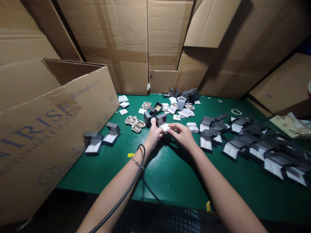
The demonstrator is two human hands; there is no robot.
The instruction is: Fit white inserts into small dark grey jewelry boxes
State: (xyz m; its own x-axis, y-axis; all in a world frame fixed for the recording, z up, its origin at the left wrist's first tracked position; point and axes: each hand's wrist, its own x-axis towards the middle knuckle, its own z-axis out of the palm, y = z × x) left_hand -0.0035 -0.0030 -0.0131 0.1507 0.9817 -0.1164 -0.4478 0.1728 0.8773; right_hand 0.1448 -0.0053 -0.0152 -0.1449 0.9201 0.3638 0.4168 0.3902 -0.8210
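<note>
My left hand (153,137) is closed round a small dark hinged jewelry box (160,119), whose lid stands raised. Inside the box lies a white insert (165,127), and the fingers of my right hand (182,134) are pinched at its right edge. Whether the insert sits fully down in the box cannot be made out. Just behind my left thumb is another dark box (147,118). Beige molded pieces (138,125) lie to the left of it. White folded inserts (186,113) are scattered beyond my hands.
Rows of open dark boxes with white linings (257,149) cover the right of the green table (179,181). Two more open boxes (111,134) stand at left, beside a large carton (60,129). A black cable (121,200) runs along my left forearm. Cardboard walls (126,42) close off the back.
</note>
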